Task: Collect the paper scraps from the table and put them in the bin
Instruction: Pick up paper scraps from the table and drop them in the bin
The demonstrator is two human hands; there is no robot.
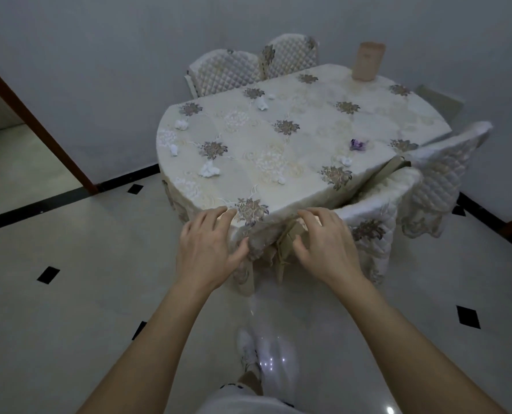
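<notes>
- Floor [69, 294]: pale glossy tile with black diamonds, fills the lower half of the frame. The person stands on it, one white shoe [248, 348] at bottom centre.
- Counter [317, 94]: oval, under a cream flowered cloth, centre to upper right. It carries all the task's things.
- Far chairs [227, 70]: two with quilted covers, upper centre, pushed in behind the counter.
- Near chair [374, 225]: same cover, tucked against the counter's near edge at right of centre, so the reach has to go in from the left of it.
- Tan container [367, 61]: upright at the counter's far end, upper right. It may be the bin, cannot tell. No other bin in view.
- Left hand [207, 249]: centre frame at the counter's near edge, palm down, fingers spread. Grip released, nothing held; fingertips look to be at the cloth's hem.
- Right hand [326, 246]: just right of it, over the chair top, palm down. Grip released, nothing held; contact unclear.
- Both hands are free and forward, likely set to start gathering. Collection looks not yet begun.
- Paper scraps [209, 170]: crumpled white bits lying loose on the cloth, well apart. Three sit along the left side, two at upper centre, one right of centre.
- Nearest scrap [281, 180]: small, above the hands, probably the first pick.
- Purple scrap [357, 144]: the only coloured one, right of centre, beside a white bit.
</notes>
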